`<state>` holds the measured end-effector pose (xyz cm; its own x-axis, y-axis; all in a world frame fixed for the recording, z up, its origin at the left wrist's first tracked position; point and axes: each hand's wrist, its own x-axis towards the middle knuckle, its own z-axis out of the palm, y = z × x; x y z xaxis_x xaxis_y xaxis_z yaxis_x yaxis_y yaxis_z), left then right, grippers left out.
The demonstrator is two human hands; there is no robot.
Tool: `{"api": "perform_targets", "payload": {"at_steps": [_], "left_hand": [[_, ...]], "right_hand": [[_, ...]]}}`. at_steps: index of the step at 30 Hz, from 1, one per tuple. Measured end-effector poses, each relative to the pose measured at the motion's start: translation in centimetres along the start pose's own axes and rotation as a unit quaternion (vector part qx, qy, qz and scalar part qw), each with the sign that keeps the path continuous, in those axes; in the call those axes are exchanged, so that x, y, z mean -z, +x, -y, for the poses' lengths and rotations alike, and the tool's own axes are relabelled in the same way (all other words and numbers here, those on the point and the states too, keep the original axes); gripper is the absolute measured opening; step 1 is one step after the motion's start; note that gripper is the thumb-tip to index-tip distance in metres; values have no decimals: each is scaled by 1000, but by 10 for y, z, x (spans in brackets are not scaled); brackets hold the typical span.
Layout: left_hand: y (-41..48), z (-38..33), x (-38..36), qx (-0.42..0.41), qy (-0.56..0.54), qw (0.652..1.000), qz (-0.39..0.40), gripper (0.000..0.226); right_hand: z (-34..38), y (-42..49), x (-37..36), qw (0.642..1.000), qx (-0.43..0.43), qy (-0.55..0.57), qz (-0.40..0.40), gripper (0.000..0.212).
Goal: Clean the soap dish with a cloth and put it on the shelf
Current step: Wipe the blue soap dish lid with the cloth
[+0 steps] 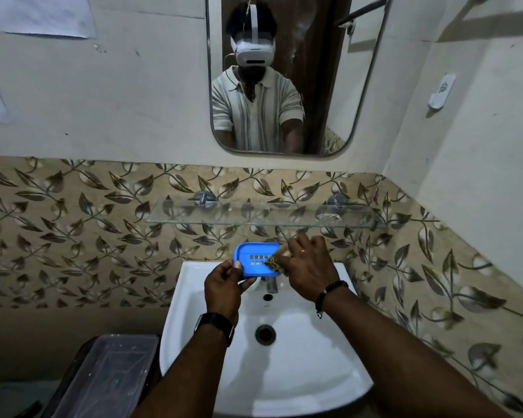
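Observation:
A blue plastic soap dish point(252, 257) with small drain slots is held up over the back of the sink, tilted toward me. My left hand point(224, 286) grips its lower left edge. My right hand point(308, 267) is closed on a brownish patterned cloth point(275, 260) and presses it against the right side of the dish's inner face. Above both hands a glass shelf point(242, 218) is fixed to the leaf-patterned tiles on two metal brackets.
A white sink point(314, 342) lies below the hands, with its tap point(271, 284) partly hidden behind the dish. A clear lidded container point(109, 375) stands at the lower left. A mirror point(360, 86) hangs above the shelf.

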<state>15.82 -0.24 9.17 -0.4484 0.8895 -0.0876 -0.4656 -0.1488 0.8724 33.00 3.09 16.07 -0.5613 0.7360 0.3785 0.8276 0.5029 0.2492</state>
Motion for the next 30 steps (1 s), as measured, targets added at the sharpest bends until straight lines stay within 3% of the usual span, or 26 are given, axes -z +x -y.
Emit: {"api": "perform_targets", "payload": {"at_steps": [3, 11, 18, 22, 26, 30], "left_hand": [[0, 2, -6, 0, 0, 1000, -6, 22], [-9, 6, -12, -14, 23, 1000, 17, 18], [-6, 0, -9, -28, 6, 1000, 13, 17], [-6, 3, -8, -19, -12, 1000, 0, 10], [-7, 9, -5, -2, -5, 1000, 9, 16], [-11, 11, -6, 4, 37, 999, 27, 14]], "right_hand": [[5, -4, -3, 999, -25, -17, -31, 20], [31, 1, -8, 992, -20, 125, -8, 22], [9, 4, 1, 1000, -22, -3, -7, 38], [23, 0, 2, 998, -53, -23, 7, 25], [44, -4, 0, 992, -59, 110, 4, 18], [60, -1, 8, 955, -69, 288, -16, 28]]}}
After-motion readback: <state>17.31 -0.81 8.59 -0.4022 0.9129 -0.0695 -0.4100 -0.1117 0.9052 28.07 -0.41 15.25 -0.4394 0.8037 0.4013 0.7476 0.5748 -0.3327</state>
